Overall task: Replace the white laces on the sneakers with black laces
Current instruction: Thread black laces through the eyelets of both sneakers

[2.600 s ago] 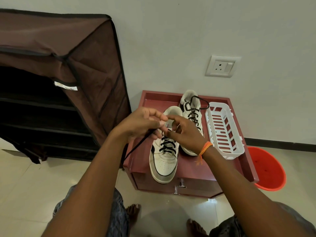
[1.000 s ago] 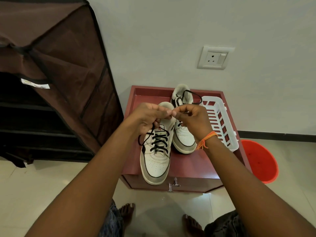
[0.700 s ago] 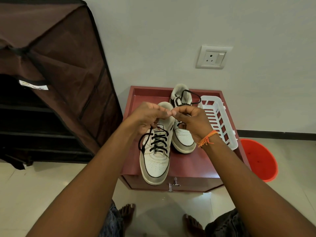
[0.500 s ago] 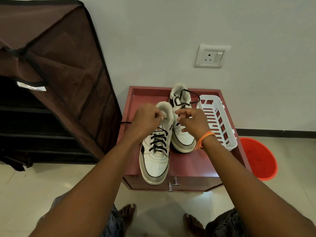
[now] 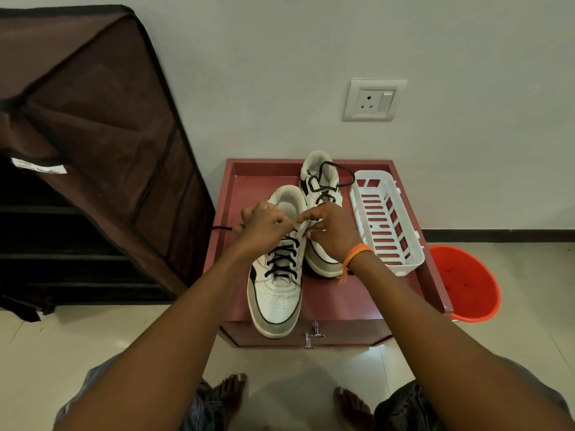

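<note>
Hands are working at the top of the near sneaker (image 5: 275, 284), which is lying on a low red cabinet (image 5: 336, 301) with its toe pointing toward the person and slightly overhanging the front edge. The left hand (image 5: 264, 227) is curling its fingers around one end of the black lace (image 5: 281, 259); a short length of that lace is sticking out to the left, past the cabinet's edge. The right hand (image 5: 333, 231), wearing an orange thread (image 5: 353, 258) at the wrist, is pinching at the shoe's tongue and upper eyelets, though whether it is holding the other lace end cannot be told. Both hands are sitting close together, nearly touching, above the shoe's opening. Black lace is crossing the eyelets of this shoe in several rows. The far sneaker (image 5: 320, 185) is standing just behind and to the right, touching the first, with its own black lace looping loosely over its collar. A white plastic basket (image 5: 385, 225) is lying beside the shoes on the right part of the cabinet top. An orange bucket (image 5: 466, 284) is standing on the floor to the right. A brown fabric shoe rack (image 5: 93, 135) is standing to the left, and a wall socket (image 5: 371, 100) is showing above.
</note>
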Motion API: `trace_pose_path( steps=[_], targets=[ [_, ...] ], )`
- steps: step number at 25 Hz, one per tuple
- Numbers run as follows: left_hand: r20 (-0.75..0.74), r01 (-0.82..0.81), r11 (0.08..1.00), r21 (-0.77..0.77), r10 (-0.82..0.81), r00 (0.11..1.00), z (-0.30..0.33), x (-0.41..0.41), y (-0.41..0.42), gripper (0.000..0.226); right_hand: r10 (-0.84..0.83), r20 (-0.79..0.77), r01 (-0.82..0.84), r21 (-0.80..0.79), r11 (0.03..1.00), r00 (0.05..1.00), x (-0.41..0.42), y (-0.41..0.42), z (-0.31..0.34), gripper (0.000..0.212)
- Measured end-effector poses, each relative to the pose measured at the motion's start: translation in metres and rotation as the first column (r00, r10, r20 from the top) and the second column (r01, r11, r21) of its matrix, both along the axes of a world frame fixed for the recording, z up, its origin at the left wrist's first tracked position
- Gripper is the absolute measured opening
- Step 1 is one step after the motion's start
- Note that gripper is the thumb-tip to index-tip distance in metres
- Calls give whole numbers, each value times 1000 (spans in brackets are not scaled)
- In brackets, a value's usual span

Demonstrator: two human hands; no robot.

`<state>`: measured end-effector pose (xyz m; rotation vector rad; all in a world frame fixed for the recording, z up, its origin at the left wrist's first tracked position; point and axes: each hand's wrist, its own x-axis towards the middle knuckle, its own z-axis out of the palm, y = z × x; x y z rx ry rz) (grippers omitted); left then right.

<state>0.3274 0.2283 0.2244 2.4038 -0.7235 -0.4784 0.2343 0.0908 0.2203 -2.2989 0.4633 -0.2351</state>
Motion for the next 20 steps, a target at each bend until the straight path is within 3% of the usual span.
trace_pose_path(
  steps=[2, 5, 14, 18, 20],
  targets=[
    [-35, -45, 998, -51, 44, 998, -1, -1, -3, 36, -35, 1, 35, 100, 994, 999, -2, -2, 1, 36],
    [-28, -46, 999, -14, 45, 999, -4, -3, -4, 27, -74, -8, 74, 223, 972, 997, -7, -4, 5, 37],
    [-87, -113, 991, -73, 106, 991, -11, -6, -11, 17, -88, 9, 81, 318, 945, 996, -10, -5, -1, 40],
    [-109, -131, 986, -106, 119, 987, -17, -1, -11, 9, -170, -15, 159, 445, 881, 985, -12, -6, -5, 48],
    [-139, -155, 983, -97, 141, 980, -14, -1, -11, 7, -199, -24, 188, 461, 867, 980, -13, -6, -9, 37]
  ],
)
